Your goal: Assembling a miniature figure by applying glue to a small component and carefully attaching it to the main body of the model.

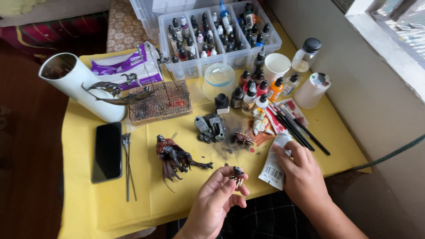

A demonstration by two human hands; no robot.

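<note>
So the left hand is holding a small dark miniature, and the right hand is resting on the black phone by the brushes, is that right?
Not quite. The left hand does hold the small dark miniature, but the head view shows the right hand resting on a white packet by the brushes, not on the black phone, which lies untouched far off on the left of the yellow table.

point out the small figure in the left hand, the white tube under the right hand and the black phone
small figure (238, 175): head view, on its dark upper body.
white tube (273, 166): head view, on its lower flat end.
black phone (107, 151): head view, on the screen's middle.
</note>
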